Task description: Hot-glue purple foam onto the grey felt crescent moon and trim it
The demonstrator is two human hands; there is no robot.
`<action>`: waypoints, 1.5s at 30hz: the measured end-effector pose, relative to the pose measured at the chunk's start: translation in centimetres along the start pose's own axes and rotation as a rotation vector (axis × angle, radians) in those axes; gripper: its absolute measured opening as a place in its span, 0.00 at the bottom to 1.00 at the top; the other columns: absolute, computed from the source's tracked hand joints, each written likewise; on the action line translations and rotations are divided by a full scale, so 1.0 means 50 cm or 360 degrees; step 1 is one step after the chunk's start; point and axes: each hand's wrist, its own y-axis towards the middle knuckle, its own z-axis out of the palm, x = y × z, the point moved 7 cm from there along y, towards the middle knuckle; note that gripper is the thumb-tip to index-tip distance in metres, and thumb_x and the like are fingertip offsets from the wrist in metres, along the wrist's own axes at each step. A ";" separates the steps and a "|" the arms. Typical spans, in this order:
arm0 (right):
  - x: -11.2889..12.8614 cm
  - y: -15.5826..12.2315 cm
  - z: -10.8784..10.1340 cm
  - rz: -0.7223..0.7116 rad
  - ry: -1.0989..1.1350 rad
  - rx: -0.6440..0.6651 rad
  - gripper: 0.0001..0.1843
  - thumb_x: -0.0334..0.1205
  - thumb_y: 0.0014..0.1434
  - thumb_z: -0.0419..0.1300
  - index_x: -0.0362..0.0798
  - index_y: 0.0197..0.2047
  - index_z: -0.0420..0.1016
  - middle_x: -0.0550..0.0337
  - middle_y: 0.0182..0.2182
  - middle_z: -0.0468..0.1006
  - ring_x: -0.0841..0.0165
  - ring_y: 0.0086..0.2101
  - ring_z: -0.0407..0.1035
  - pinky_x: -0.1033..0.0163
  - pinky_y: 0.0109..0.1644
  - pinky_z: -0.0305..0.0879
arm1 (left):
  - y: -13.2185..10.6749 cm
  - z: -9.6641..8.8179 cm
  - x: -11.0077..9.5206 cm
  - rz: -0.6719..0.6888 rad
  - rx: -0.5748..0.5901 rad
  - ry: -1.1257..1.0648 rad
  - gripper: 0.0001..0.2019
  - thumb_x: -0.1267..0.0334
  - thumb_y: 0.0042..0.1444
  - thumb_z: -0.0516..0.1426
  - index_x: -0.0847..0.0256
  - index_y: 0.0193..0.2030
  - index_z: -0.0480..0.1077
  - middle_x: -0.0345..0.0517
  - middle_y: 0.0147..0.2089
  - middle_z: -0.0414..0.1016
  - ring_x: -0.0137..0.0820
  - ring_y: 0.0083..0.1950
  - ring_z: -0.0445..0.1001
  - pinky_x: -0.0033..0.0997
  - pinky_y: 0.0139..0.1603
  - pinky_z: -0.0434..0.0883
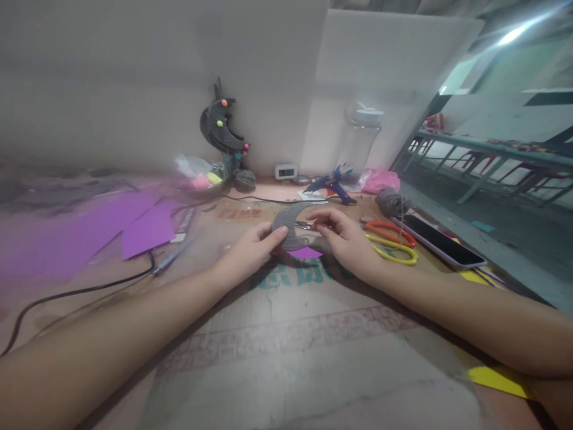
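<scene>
A grey crescent-shaped piece [289,222] wrapped in yarn lies on the brown cardboard sheet [286,334]. My left hand [249,251] pinches its lower left edge with the fingers closed on it. My right hand [344,237] pinches at the crescent's inner edge, where a thin grey yarn strand runs; what the fingertips hold is too small to name. A small purple scrap [305,253] lies just below the crescent.
Orange scissors [388,230] and yellow scissors [394,252] lie right of my right hand, beside a phone [441,241] and a grey yarn ball [390,202]. A blue glue gun [333,184], a finished dark crescent ornament [221,125], purple paper sheets [147,230] and a black cable [80,291] are around.
</scene>
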 end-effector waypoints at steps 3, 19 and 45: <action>0.001 -0.004 0.005 -0.0004 -0.0072 0.0037 0.09 0.34 0.62 0.55 0.50 0.45 0.73 0.58 0.39 0.76 0.67 0.39 0.71 0.59 0.46 0.68 | 0.000 -0.001 0.000 0.0007 0.0002 0.0008 0.13 0.53 0.60 0.57 0.62 0.34 0.70 0.40 0.29 0.72 0.31 0.31 0.74 0.29 0.32 0.67; 0.008 -0.004 0.013 -0.0082 -0.0268 0.0076 0.06 0.31 0.63 0.50 0.48 0.40 0.67 0.59 0.35 0.71 0.67 0.36 0.66 0.61 0.42 0.63 | 0.005 -0.003 0.006 0.0005 0.0006 0.0017 0.13 0.53 0.60 0.57 0.62 0.34 0.71 0.39 0.28 0.71 0.30 0.29 0.73 0.28 0.31 0.65; 0.042 -0.004 0.025 -0.0239 -0.0292 0.0282 0.08 0.38 0.64 0.56 0.49 0.39 0.77 0.56 0.38 0.76 0.65 0.42 0.72 0.56 0.50 0.66 | 0.002 -0.003 0.008 0.0016 0.0011 0.0056 0.15 0.49 0.60 0.57 0.61 0.35 0.71 0.41 0.31 0.72 0.30 0.31 0.71 0.29 0.33 0.65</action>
